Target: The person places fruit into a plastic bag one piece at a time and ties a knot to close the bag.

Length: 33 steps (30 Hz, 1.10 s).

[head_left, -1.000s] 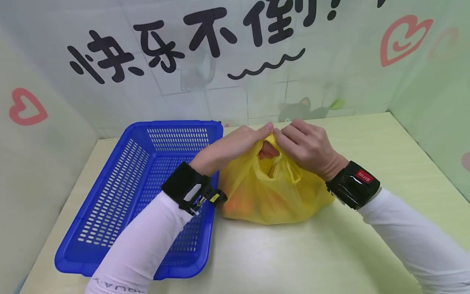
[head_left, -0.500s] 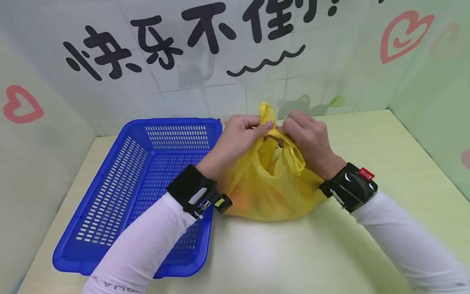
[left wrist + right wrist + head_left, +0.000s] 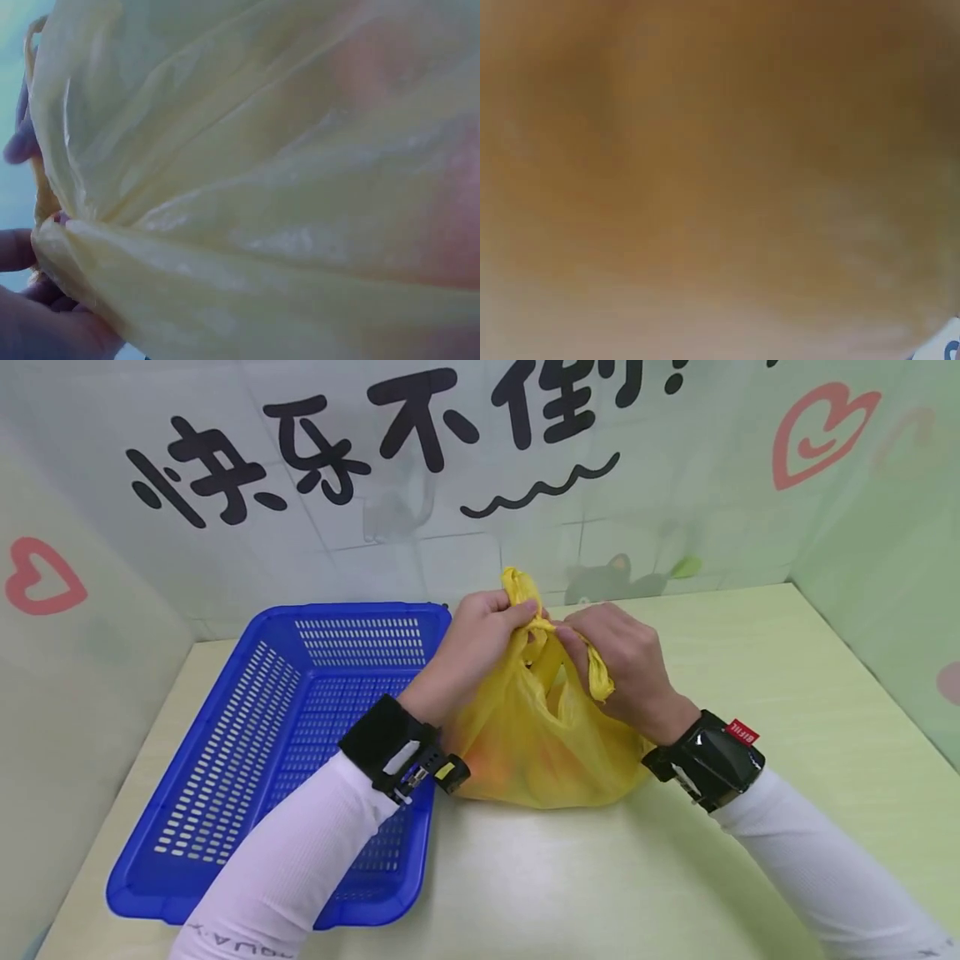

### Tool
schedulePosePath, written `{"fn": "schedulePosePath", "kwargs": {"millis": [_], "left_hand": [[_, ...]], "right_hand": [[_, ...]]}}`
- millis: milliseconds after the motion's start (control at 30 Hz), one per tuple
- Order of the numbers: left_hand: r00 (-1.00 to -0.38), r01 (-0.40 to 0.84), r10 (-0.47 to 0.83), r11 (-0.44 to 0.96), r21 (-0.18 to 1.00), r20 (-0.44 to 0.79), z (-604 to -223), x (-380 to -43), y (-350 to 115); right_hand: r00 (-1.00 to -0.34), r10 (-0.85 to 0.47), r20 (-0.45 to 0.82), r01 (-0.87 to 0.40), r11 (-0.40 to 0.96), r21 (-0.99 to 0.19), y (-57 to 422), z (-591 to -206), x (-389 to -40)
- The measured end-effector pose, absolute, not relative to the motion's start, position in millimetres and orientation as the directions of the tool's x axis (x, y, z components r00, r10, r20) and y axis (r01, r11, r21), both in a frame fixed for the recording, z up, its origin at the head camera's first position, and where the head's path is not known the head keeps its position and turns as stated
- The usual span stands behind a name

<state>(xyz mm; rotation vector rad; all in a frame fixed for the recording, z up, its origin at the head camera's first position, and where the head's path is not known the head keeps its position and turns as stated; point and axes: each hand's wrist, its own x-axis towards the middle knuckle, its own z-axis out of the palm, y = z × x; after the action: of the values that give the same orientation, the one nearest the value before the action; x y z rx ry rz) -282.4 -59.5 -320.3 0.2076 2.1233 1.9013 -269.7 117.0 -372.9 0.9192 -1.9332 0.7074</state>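
A thin yellow plastic bag sits on the table, its handles drawn together and crossed at the top. Orange-red shapes show dimly through its sides; what they are cannot be told. My left hand pinches the crossed handles between thumb and fingers, and one twisted loop sticks up above it. With curled fingers my right hand grips the other handle, whose twisted end hangs over the thumb side. Stretched yellow film of the bag fills most of the left wrist view. The right wrist view is a brown-yellow blur.
A blue perforated plastic basket stands left of the bag, with the left forearm over it. Behind is a wall with black lettering. The pale wooden table extends to the right, up to a side wall.
Both hands were together at the bag's top; one handle loop then rose above the left hand. The right hand has moved slightly down, and its handle is now twisted tighter.
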Motion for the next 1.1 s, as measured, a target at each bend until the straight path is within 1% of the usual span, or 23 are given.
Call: {"fn": "schedulePosePath", "kwargs": {"millis": [133, 267, 400, 500, 567, 600, 700, 767, 833, 933, 1033, 1100], "left_hand": [[-0.928, -0.156, 0.336, 0.051, 0.986, -0.164, -320.0, -283.4, -61.7], [-0.922, -0.162, 0.354, 0.023, 0.987, -0.159, -320.3, -284.5, -62.7], [-0.947, -0.072, 0.304, 0.114, 0.991, -0.104, -318.3, -286.2, -65.1], [-0.967, 0.034, 0.255, 0.232, 0.972, -0.027, -315.8, -287.2, -69.1], [-0.970, 0.094, 0.244, 0.281, 0.955, 0.024, -314.7, -287.2, -71.6], [-0.968, 0.130, 0.245, 0.315, 0.940, 0.052, -314.3, -286.9, -72.8], [-0.955, 0.228, 0.268, 0.393, 0.891, 0.126, -311.5, -286.0, -74.8], [-0.943, 0.287, 0.284, 0.439, 0.851, 0.171, -310.1, -285.5, -75.1], [-0.936, 0.320, 0.293, 0.468, 0.824, 0.197, -308.4, -285.2, -75.4], [-0.932, 0.330, 0.301, 0.479, 0.814, 0.201, -305.7, -284.0, -76.4], [-0.931, 0.317, 0.321, 0.467, 0.825, 0.176, -300.3, -281.4, -78.1], [-0.928, 0.307, 0.339, 0.461, 0.832, 0.155, -296.9, -279.5, -80.4]], "right_hand": [[-0.389, -0.305, 0.869, -0.821, 0.543, -0.176, 118.4, -376.0, -265.7], [-0.395, -0.329, 0.858, -0.827, 0.534, -0.177, 120.8, -375.1, -263.2], [-0.404, -0.295, 0.866, -0.799, 0.575, -0.177, 123.2, -367.8, -262.8], [-0.434, -0.229, 0.871, -0.763, 0.607, -0.220, 126.9, -360.2, -263.5], [-0.487, -0.205, 0.849, -0.726, 0.635, -0.264, 132.2, -356.1, -262.5], [-0.525, -0.197, 0.828, -0.707, 0.643, -0.295, 135.7, -354.6, -261.4], [-0.665, -0.196, 0.721, -0.636, 0.654, -0.409, 145.7, -351.2, -256.8], [-0.736, -0.230, 0.637, -0.605, 0.646, -0.465, 150.2, -349.5, -253.9], [-0.771, -0.272, 0.576, -0.591, 0.641, -0.490, 151.1, -346.6, -253.3], [-0.777, -0.328, 0.537, -0.597, 0.655, -0.463, 148.9, -341.7, -255.7], [-0.803, -0.316, 0.505, -0.565, 0.674, -0.476, 147.5, -337.1, -258.6], [-0.844, -0.304, 0.441, -0.519, 0.667, -0.535, 150.2, -334.4, -259.0]]}}
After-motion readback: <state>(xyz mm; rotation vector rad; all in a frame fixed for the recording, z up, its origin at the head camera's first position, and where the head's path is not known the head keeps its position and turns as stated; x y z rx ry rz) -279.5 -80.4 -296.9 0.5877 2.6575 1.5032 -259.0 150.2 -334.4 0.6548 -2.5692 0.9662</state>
